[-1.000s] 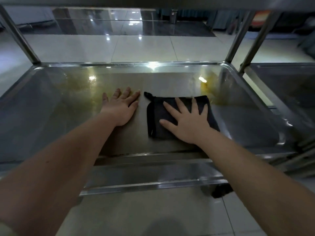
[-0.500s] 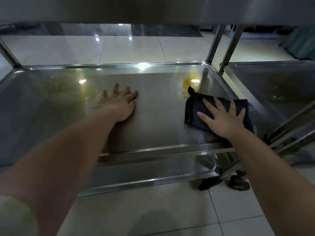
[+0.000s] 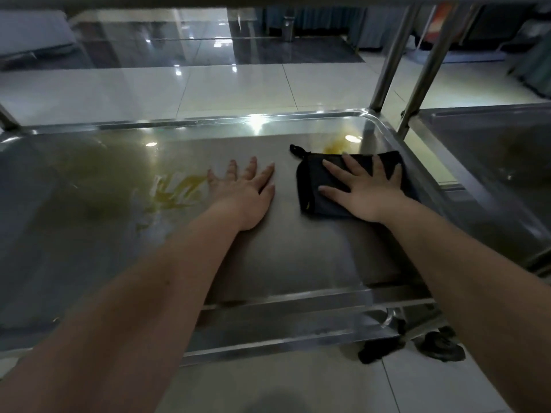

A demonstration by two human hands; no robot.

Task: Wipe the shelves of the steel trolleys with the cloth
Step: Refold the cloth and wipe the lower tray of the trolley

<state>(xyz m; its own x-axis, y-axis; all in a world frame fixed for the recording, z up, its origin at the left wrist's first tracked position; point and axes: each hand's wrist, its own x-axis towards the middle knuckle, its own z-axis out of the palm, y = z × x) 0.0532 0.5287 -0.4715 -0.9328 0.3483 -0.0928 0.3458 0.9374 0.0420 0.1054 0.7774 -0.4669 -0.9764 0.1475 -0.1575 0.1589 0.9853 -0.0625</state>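
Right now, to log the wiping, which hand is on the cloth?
The right hand, spread flat on the cloth; the left hand rests on the bare shelf beside it.

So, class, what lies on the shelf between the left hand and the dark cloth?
Nothing: in the head view, only a bare strip of steel shelf separates the left hand from the dark cloth.

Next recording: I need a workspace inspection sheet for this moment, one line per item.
Surface: steel shelf, with yellowish smears at left and near the far right corner.
Job's things: dark folded cloth lying flat on the shelf's right part.
Clutter: nothing seen.
Hands: left hand flat on bare steel; right hand flat on the cloth, fingers spread.
Cables: nothing seen.
Surroundings: second trolley at right; glossy tiled floor.
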